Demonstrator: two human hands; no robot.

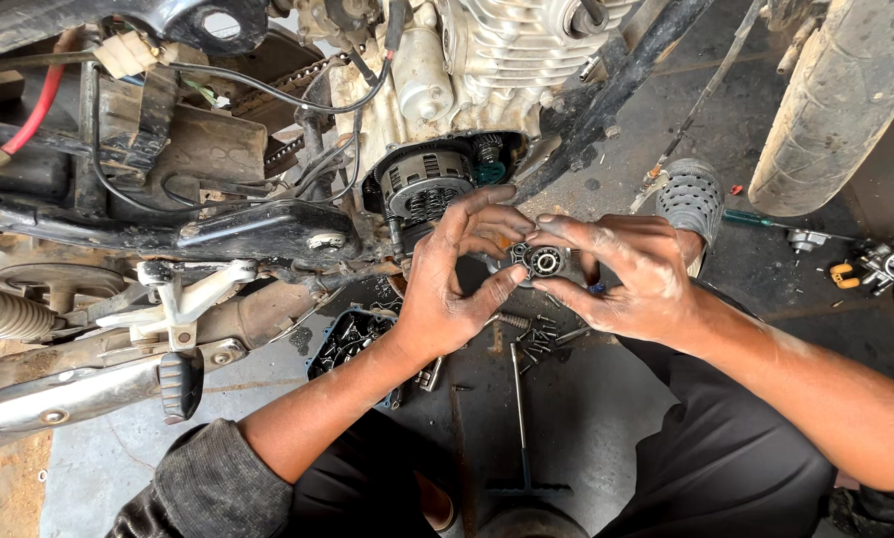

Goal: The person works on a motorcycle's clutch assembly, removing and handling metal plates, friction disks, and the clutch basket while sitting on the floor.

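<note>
Both hands, left hand (447, 289) and right hand (631, 279), grip a round bearing plate (543, 262); below, a blue tray (352, 339) on the floor (586, 418) holds bolts.

Small round bearing part (545, 262): dark greasy metal, shiny inner ring. Clutch assembly (428, 185): dull oily metal. Engine fins (511, 40): matt cast aluminium, dusty. Tyre (833, 100): rough, dirt-caked rubber. Exhaust pipe (68, 397): scuffed chrome.
</note>
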